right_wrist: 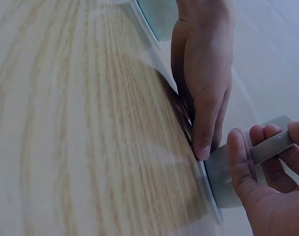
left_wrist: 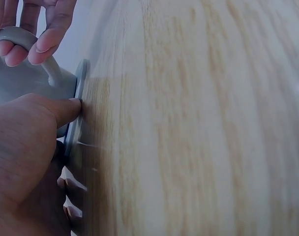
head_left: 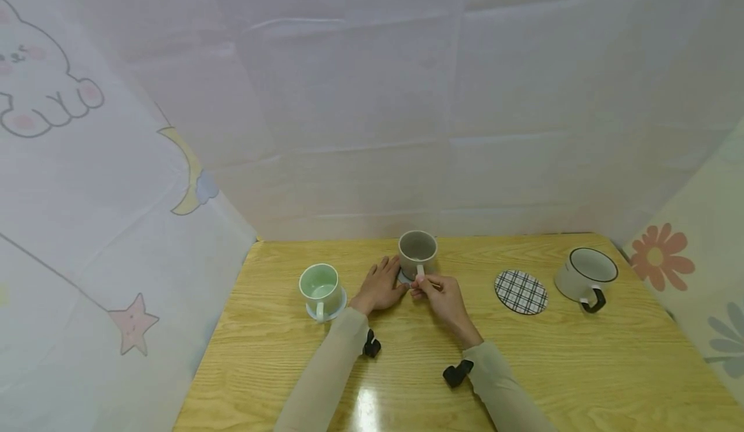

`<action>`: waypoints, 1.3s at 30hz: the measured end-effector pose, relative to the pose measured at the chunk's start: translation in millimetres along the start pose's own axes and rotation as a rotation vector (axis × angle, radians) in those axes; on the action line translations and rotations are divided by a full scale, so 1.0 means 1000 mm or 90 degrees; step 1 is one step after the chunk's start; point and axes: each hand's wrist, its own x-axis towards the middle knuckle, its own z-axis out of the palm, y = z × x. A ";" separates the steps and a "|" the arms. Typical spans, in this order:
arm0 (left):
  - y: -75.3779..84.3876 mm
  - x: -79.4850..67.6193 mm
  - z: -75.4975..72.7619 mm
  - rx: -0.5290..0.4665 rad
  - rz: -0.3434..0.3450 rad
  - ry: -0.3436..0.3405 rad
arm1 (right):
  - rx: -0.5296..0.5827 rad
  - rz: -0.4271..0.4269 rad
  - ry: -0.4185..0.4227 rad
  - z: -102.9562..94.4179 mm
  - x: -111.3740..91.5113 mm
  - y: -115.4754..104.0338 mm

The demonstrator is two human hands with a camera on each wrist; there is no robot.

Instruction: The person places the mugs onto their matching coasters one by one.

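A grey mug (head_left: 409, 265) stands on a round coaster (head_left: 403, 278) near the table's back edge, its handle facing me. My right hand (head_left: 444, 299) holds that handle (right_wrist: 272, 147), with fingers hooked through the loop. To the left of the mug, my left hand (head_left: 380, 285) lies with fingers stretched out. Its thumb (left_wrist: 66, 109) touches the coaster's edge in the left wrist view, right beside the mug's base.
A green mug (head_left: 329, 299) sits on a pale coaster (head_left: 340, 309) at the left. Over on the right lie a checked coaster (head_left: 521, 292) and a white mug (head_left: 572, 283) with a black handle. White patterned sheets (head_left: 360, 109) rise behind the wooden table (head_left: 407, 393).
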 end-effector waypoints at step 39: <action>0.014 -0.004 0.009 0.099 -0.071 0.014 | -0.032 0.042 0.004 0.002 -0.005 -0.002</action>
